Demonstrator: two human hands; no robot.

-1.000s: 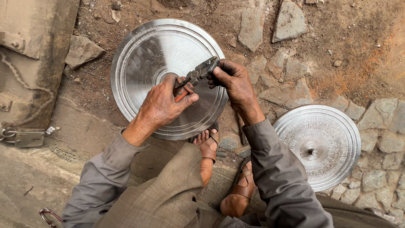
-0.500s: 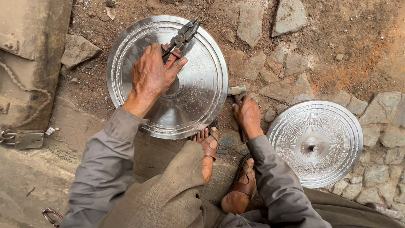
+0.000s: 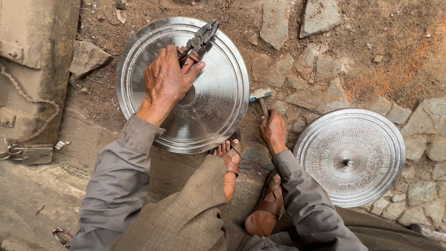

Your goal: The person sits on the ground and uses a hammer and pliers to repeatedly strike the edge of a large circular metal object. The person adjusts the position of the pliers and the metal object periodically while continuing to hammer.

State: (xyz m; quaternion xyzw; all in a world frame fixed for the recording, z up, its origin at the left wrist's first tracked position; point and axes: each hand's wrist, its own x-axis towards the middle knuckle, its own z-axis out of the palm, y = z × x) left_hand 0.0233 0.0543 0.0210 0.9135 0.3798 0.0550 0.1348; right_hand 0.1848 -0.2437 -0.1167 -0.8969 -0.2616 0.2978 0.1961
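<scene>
A large round shiny metal lid (image 3: pixel 218 97) with engraved rings lies on the dirt ground in front of me. My left hand (image 3: pixel 165 83) rests on it and grips red-handled pliers (image 3: pixel 199 42), whose jaws point at the lid's far rim. My right hand (image 3: pixel 273 130) is closed around the handle of a small hammer (image 3: pixel 260 96) lying on the stones just right of the lid. My sandalled feet (image 3: pixel 230 160) touch the lid's near edge.
A second engraved metal lid (image 3: pixel 350 158) with a centre knob lies at the right on flat stones. A stone block with a chain and padlock (image 3: pixel 28 153) stands at the left. Loose rocks (image 3: pixel 88 58) dot the dirt beyond.
My right hand let go of the pliers, dropped to the right of the lid and took the hammer handle. My left hand carried the pliers to the lid's far rim.
</scene>
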